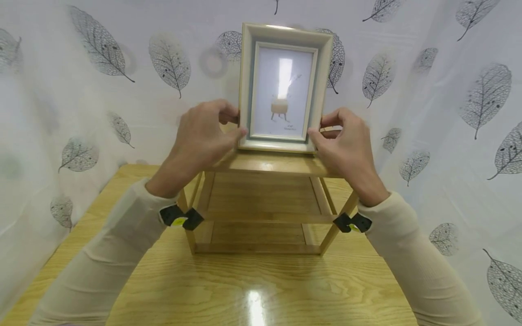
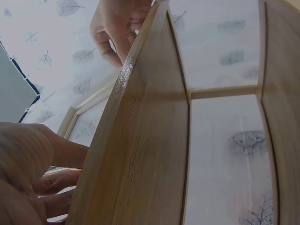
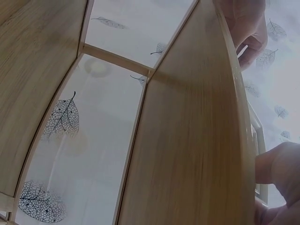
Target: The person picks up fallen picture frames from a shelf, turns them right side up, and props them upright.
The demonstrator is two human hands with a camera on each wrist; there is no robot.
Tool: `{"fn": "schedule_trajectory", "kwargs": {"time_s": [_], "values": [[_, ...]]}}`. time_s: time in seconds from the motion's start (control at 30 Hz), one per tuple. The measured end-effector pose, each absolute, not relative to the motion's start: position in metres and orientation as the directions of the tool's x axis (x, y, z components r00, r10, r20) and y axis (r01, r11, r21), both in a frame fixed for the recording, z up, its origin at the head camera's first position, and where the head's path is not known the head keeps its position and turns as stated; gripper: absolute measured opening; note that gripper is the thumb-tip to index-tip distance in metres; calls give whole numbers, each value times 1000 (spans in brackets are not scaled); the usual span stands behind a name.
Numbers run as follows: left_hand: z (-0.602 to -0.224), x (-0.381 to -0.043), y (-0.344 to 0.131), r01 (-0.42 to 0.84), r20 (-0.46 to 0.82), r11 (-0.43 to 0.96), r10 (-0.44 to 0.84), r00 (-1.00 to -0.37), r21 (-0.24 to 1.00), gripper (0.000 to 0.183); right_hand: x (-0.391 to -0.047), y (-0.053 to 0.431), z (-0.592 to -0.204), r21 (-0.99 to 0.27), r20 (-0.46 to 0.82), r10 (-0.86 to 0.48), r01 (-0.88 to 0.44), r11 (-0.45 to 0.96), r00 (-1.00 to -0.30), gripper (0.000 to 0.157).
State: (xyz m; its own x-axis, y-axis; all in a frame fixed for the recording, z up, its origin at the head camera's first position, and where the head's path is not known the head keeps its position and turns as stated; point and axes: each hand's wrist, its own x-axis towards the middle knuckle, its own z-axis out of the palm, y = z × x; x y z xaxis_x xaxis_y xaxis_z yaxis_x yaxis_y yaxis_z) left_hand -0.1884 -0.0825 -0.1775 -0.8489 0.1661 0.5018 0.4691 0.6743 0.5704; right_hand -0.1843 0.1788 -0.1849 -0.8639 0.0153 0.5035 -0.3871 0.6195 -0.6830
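A cream picture frame [image 1: 284, 146] stands upright, leaning slightly back, on the top board of a wooden shelf rack [image 1: 265, 165]. Behind its glass is a print of a small stool-like figure, partly covered by a bright reflection. My left hand [image 1: 204, 133] pinches the frame's lower left side, thumb in front and fingers behind the edge. At the lower right side, my right hand [image 1: 346, 140] pinches it the same way. Both wrist views look up from under the top board, where the left hand [image 2: 33, 168] and right hand [image 3: 281, 178] are partly hidden by the board.
The rack has two lower boards [image 1: 265, 194] between slanted legs and stands on a wood-grain table [image 1: 261, 276]. White curtains with a grey leaf print [image 1: 169, 63] hang close behind and at both sides. A black band is on each wrist.
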Motion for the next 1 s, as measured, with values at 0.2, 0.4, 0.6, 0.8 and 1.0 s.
{"fn": "schedule_trajectory", "kwargs": {"time_s": [0.2,0.4,0.6,0.8,1.0], "values": [[-177,-186,-85,468,473,662,191,-860,585,34,-186,179,-188,-686,516,19,-401,607,-856,23],[-173,-189,-88,465,416,617,234,-879,635,52,-187,178,-188,-688,518,23,-400,606,-855,23],[-173,-195,-85,477,379,543,289,-879,691,48,-186,177,-189,-689,521,24,-404,603,-853,26],[-172,-193,-83,449,373,486,250,-893,750,42,-187,177,-190,-691,526,17,-415,591,-850,29],[-172,-193,-80,438,385,372,209,-899,819,41,-188,177,-191,-681,542,12,-430,593,-841,29]]}}
